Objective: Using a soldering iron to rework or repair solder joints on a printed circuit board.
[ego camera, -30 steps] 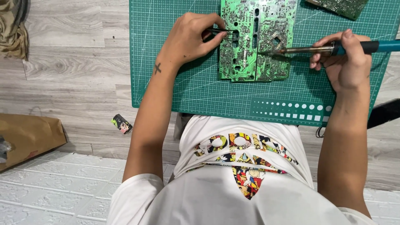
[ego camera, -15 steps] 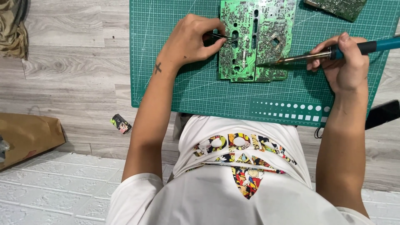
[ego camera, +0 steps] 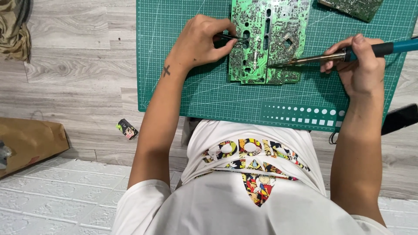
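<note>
Circuit board (ego camera: 267, 41), green, solder side up, lies flat at the mat's (ego camera: 174, 87) far edge, approx. centre. Tweezers (ego camera: 233, 38) are pinched shut in the left hand (ego camera: 200, 41) at the board's left edge. Soldering iron (ego camera: 331, 55) is clamped in the right hand (ego camera: 359, 65), tip on the board. Judged stiff, light, brittle; best held by edges w/o flexing.

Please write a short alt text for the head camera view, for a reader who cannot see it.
Seen from above, a person's right hand holds a soldering iron with its tip on a green circuit board, while the left hand holds tweezers at the board's edge. The board lies on a green cutting mat.
</note>
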